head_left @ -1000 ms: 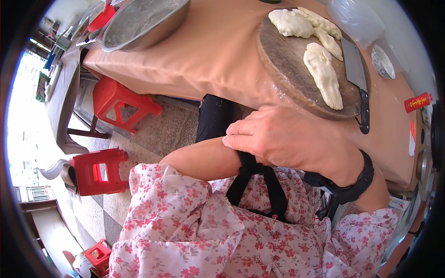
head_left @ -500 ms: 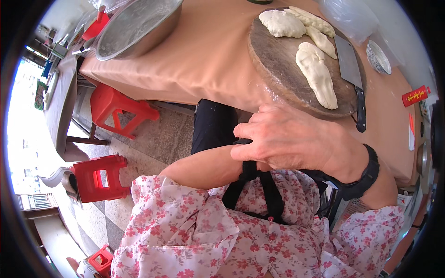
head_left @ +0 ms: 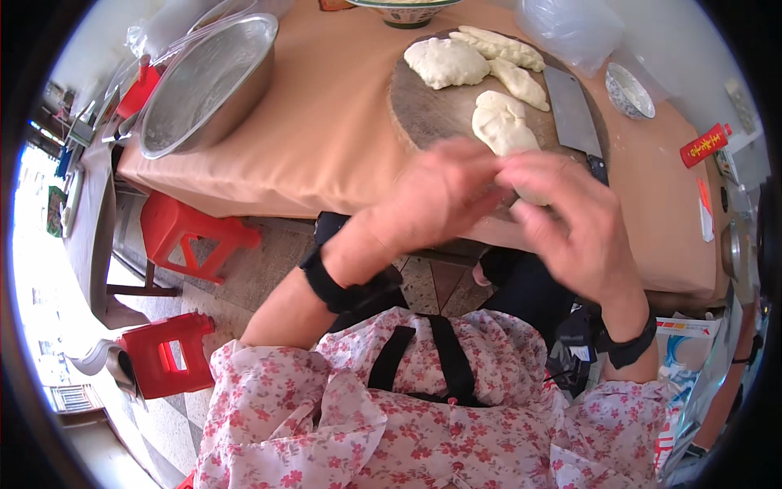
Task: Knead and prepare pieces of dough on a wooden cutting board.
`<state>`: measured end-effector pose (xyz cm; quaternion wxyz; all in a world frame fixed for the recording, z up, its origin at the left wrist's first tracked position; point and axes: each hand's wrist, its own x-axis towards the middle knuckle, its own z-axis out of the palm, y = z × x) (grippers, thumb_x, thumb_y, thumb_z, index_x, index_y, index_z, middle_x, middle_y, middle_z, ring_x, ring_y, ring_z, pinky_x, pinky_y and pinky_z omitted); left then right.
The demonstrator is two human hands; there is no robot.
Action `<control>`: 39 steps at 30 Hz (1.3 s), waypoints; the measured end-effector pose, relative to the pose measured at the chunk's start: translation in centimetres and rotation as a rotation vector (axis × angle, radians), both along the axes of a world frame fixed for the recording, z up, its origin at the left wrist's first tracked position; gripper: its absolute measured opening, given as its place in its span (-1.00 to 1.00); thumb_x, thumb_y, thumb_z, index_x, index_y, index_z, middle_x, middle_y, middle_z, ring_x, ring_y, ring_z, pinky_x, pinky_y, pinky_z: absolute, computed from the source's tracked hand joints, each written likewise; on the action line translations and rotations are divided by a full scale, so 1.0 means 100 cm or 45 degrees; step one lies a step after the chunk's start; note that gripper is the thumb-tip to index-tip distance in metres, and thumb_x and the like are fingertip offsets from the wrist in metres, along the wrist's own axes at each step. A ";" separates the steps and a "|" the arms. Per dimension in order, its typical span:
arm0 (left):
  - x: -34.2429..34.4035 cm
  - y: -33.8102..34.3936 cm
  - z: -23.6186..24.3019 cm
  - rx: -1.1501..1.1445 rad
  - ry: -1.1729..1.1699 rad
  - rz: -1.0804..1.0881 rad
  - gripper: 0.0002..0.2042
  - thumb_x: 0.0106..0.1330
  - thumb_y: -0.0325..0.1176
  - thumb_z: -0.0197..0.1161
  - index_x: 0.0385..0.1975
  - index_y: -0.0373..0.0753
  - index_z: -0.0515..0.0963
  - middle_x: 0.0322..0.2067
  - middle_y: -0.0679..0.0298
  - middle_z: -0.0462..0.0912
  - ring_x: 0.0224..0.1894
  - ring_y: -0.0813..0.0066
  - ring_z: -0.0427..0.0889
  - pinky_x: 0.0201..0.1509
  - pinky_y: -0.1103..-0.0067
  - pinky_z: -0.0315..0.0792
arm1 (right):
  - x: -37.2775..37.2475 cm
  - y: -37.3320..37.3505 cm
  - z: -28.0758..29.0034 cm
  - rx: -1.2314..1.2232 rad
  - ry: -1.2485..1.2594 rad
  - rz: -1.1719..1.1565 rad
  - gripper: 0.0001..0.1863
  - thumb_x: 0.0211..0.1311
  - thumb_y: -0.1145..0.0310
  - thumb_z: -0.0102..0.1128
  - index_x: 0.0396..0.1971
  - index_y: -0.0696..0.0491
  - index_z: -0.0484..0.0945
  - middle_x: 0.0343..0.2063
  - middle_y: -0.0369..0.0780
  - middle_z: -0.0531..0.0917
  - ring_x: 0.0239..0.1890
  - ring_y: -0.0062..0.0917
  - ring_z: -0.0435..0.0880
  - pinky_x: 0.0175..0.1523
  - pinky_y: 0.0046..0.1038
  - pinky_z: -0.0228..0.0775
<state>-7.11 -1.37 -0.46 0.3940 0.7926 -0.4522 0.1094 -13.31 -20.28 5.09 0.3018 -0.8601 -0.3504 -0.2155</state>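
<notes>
Both hands are raised side by side over the near edge of the round wooden board (head_left: pixel 436 118). My left hand (head_left: pixel 444 187) is smeared by motion, and its fingers cannot be made out clearly. My right hand (head_left: pixel 574 220) has its thumb apart from its curved fingers, with nothing visible between them. The two hands' fingertips meet or overlap in the picture. Just beyond them lies a long piece of pale dough (head_left: pixel 501 118), its near end covered by the hands. Farther back on the board rest a lumpy dough piece (head_left: pixel 446 63) and two thinner strips. A cleaver (head_left: pixel 570 110) lies at the board's right.
A big metal basin (head_left: pixel 204 85) stands on the cloth-covered table (head_left: pixel 326 106) at left. A small patterned bowl (head_left: pixel 629 91), a plastic bag (head_left: pixel 570 33) and a red cylinder (head_left: pixel 706 145) are at right. A footed bowl (head_left: pixel 403 15) stands behind. Red stools (head_left: pixel 167 354) stand on the floor.
My hands were together near my body, the right over the left wrist. They have separated and moved out toward the board. The view has shifted, bringing the footed bowl further in.
</notes>
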 end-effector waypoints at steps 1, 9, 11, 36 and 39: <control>0.010 0.004 -0.002 0.033 -0.057 0.099 -0.69 0.15 -0.35 0.31 -0.08 -0.18 0.56 -0.15 0.13 0.63 -0.01 0.13 0.58 0.07 0.33 0.46 | 0.007 -0.016 -0.014 0.021 0.119 -0.155 -0.70 0.20 0.46 0.16 -0.06 0.13 0.55 -0.11 -0.07 0.64 -0.05 -0.15 0.63 0.09 -0.26 0.46; 0.061 -0.024 -0.016 0.438 -0.088 0.103 -0.35 0.15 -0.22 0.39 0.30 -0.03 0.36 0.36 0.06 0.21 0.35 0.01 0.27 0.37 0.25 0.24 | 0.019 -0.029 -0.068 -0.249 0.224 -0.481 -0.49 0.25 0.37 0.19 0.16 0.26 0.39 0.23 0.02 0.39 0.21 -0.10 0.45 0.26 -0.25 0.32; 0.073 -0.029 -0.010 0.506 -0.090 0.093 -0.34 0.14 -0.22 0.39 0.30 -0.03 0.36 0.37 0.06 0.19 0.35 0.01 0.27 0.38 0.26 0.24 | 0.025 -0.024 -0.069 -0.283 0.174 -0.519 -0.48 0.24 0.37 0.20 0.16 0.27 0.38 0.23 0.03 0.39 0.21 -0.09 0.45 0.25 -0.24 0.34; 0.012 0.024 0.047 0.158 0.142 0.201 -0.81 0.21 -0.35 0.34 -0.24 -0.28 0.63 -0.07 0.11 0.62 -0.06 0.09 0.58 -0.03 0.33 0.45 | 0.001 0.006 -0.029 0.490 0.448 -0.260 -0.81 0.43 0.36 0.03 -0.22 0.20 0.50 -0.59 -0.06 0.58 -0.47 -0.18 0.64 -0.38 -0.40 0.40; 0.023 0.003 0.057 0.084 0.317 0.368 -0.78 0.26 -0.32 0.30 -0.15 -0.27 0.61 -0.05 0.09 0.61 -0.02 0.13 0.57 0.03 0.36 0.44 | 0.021 -0.010 -0.026 0.666 0.677 -0.335 -0.79 0.41 0.35 0.06 -0.22 0.21 0.51 -0.59 -0.07 0.60 -0.48 -0.19 0.65 -0.36 -0.43 0.41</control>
